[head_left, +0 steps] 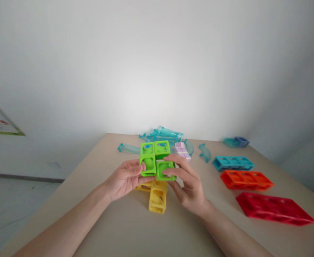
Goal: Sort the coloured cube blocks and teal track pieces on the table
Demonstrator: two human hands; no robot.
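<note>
Over the table, my left hand (127,176) grips a group of bright green hollow cube blocks (147,149), thumb on the front and fingers underneath. At the group's lower right, a green cube block (160,167) sits slightly lower than its neighbour, and my right hand (187,182) is closed around it. Whether that cube is joined to the others I cannot tell. Below both hands lie yellow hollow cube blocks (158,200), partly hidden by the green ones and my left fingers.
Translucent teal track pieces (170,133) are piled by the wall, with a purple-and-white block (182,151) in front. Rightward lie bars in teal (233,163), orange (246,179) and red (274,208). A dark blue block (241,141) stands at the far right corner.
</note>
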